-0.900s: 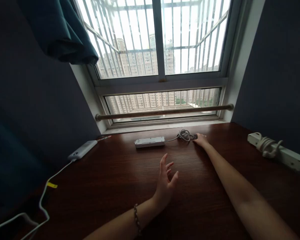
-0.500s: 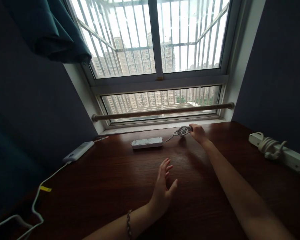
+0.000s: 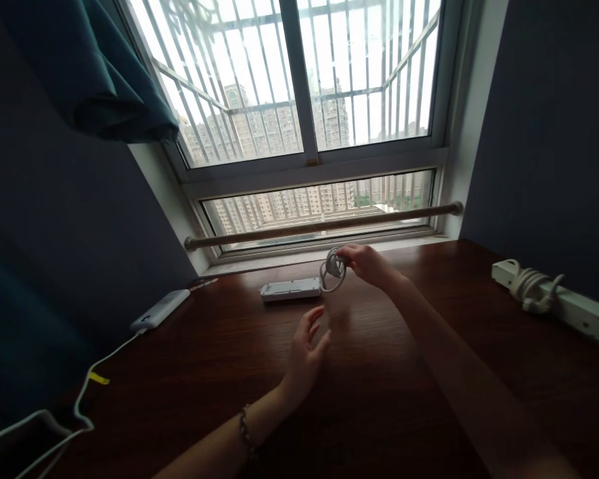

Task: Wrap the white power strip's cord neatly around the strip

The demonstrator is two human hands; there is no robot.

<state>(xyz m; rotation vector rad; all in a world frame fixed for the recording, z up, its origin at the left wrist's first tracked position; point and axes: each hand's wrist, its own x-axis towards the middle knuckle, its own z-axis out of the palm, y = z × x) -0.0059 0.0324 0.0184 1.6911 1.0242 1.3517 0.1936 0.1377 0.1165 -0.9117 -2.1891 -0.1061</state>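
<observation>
A white power strip point(image 3: 290, 289) lies on the dark reddish-brown wooden table point(image 3: 219, 359), near the window side. Its grey-white cord is gathered into a coiled bundle point(image 3: 333, 266) just past the strip's right end. My right hand point(image 3: 367, 265) is closed on the right side of that coil and holds it up off the wood. Below the strip, my left hand point(image 3: 304, 352) hovers with its fingers apart and nothing in them, a short gap from the coil. A braided bracelet point(image 3: 246, 429) circles my left wrist.
At right, a second white power strip point(image 3: 574, 306) has its cord wrapped around it. A white power bank point(image 3: 160, 311) sits at left with a white cable point(image 3: 80, 399) running toward me. A rail point(image 3: 324, 227) crosses the window; a blue curtain point(image 3: 104, 80) hangs upper left.
My right hand has carried the cord coil left, close to the power strip's end, and the coil now hangs more upright. My left hand has shifted slightly left. The view has tilted a little.
</observation>
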